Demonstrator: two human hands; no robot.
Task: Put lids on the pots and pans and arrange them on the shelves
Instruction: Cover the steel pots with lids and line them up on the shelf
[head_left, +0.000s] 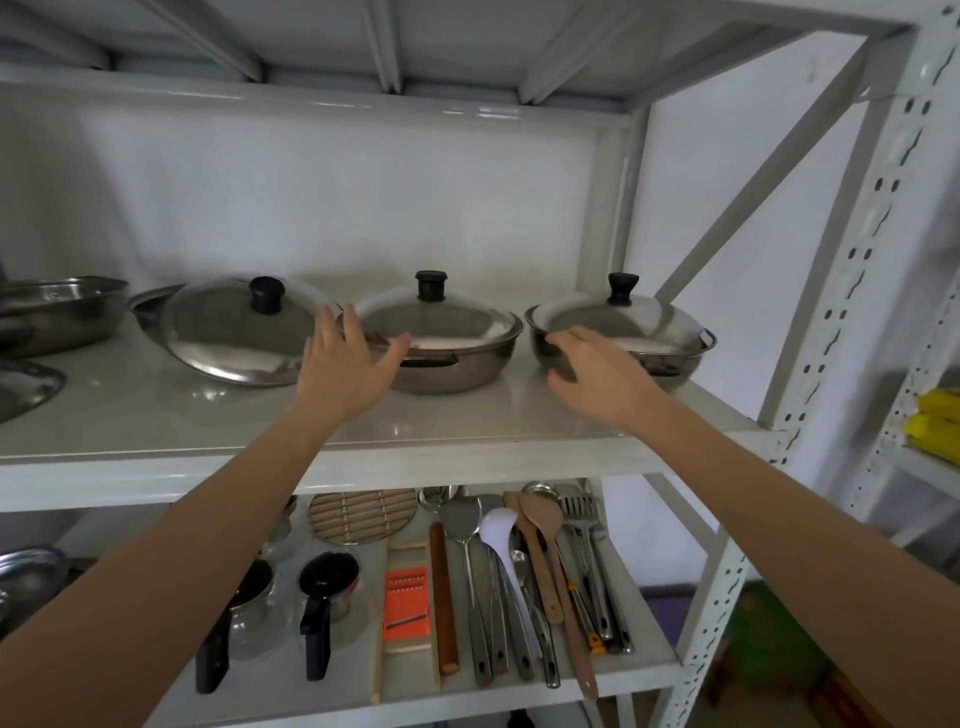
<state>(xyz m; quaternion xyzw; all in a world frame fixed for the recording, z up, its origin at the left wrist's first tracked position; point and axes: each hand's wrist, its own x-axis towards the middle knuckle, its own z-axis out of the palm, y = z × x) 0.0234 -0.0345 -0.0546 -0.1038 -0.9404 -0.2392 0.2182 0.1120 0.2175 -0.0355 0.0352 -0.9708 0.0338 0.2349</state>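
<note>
Three steel pans stand in a row on the white shelf (156, 415), each under a glass lid with a black knob: a wide left pan (228, 343), a middle pan (447, 358) and a smaller right pot (670, 353). My left hand (348, 364) reaches in with fingers spread between the left and middle pans, its thumb against the middle pan's rim. My right hand (597, 374) lies on the front left side of the right pot, fingers curved on its wall. The lid on the right pot sits slightly askew.
A lidless steel basin (52, 312) and another steel dish (26, 389) stand at the shelf's left end. The lower shelf holds spatulas and ladles (530, 577), a grater (408, 597), a trivet (363, 514) and small black-handled pots (322, 592). A perforated upright (841, 291) borders the right.
</note>
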